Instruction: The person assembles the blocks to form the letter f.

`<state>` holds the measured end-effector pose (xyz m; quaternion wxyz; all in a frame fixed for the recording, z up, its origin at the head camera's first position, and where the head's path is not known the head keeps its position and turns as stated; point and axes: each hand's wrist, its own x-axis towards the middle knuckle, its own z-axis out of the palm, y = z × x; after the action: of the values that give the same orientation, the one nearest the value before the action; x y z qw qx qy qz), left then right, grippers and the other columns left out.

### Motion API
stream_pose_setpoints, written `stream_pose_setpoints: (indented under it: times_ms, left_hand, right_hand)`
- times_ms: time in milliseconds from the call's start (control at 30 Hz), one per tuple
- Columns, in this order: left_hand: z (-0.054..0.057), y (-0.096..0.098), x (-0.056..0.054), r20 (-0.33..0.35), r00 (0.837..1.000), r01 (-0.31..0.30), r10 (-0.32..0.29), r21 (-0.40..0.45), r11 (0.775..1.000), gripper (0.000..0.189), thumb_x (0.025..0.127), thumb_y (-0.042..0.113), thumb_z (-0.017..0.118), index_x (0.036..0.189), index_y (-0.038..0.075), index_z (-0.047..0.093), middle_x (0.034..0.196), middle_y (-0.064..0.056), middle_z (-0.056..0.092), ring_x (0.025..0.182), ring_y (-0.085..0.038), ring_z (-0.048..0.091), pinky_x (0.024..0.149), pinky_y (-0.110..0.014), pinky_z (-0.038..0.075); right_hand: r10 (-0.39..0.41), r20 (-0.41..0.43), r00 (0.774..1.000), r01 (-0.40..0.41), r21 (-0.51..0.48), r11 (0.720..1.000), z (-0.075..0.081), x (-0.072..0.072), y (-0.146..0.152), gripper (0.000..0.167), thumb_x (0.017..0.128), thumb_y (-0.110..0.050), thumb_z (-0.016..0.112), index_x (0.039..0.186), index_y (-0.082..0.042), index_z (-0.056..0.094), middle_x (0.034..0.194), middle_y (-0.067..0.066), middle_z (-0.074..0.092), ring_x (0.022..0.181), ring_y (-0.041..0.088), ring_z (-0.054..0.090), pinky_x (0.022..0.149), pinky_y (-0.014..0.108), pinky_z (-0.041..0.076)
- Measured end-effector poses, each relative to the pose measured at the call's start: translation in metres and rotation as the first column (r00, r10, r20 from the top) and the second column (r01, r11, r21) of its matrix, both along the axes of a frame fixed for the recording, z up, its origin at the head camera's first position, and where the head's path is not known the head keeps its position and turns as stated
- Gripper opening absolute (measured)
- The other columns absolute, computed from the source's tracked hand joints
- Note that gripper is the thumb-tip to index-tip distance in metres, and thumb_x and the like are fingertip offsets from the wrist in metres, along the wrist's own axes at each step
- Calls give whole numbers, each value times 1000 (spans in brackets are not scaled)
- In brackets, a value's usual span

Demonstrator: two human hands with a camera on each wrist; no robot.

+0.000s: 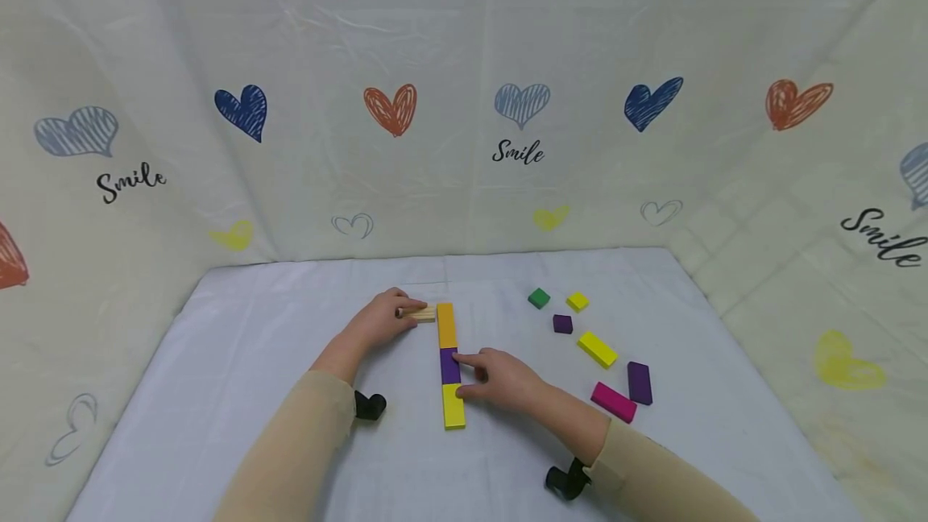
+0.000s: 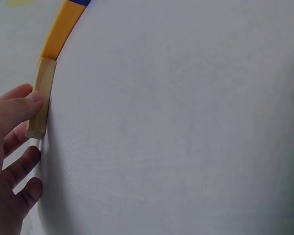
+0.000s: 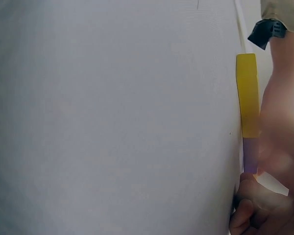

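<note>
Begins nearest with the yellow block [image 1: 453,409], at the close end of a straight row, with the pink block [image 1: 613,402] and dark purple block [image 1: 640,383] well apart on the right. Touches the row's right side with the right hand [image 1: 503,379]: thumb against the yellow block, index finger against the violet block [image 1: 449,369], spread and clasping nothing, probably to keep both flush. Off right, has the long yellow block [image 1: 598,350] lying aslant. Beyond, extends the row with the orange block [image 1: 445,325]. Pinches the wooden block [image 2: 45,81] in the left hand [image 1: 380,321], crosswise to the orange block, likely to leave its leading end free; cannot tell whether touching or just short. Farthest, to the right, includes the small purple block [image 1: 562,325], yellow cube [image 1: 577,301] and green cube [image 1: 539,298].
</note>
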<state>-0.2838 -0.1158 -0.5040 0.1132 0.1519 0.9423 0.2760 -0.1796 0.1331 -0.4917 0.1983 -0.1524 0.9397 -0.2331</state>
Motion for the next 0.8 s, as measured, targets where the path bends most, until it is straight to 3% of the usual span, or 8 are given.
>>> stream_pose_setpoints:
  times_ms: [800]
  left_hand:
    - [0, 2, 1, 13, 1000, -13, 13, -2, 1000, 34, 95, 30, 68, 129, 35, 68, 121, -2, 55, 108, -23, 52, 97, -46, 45]
  right_hand:
    - [-2, -2, 1000, 2, 10, 1000, -2, 0, 0, 66, 82, -47, 78, 142, -32, 56, 82, -4, 52, 77, 13, 49, 62, 26, 42]
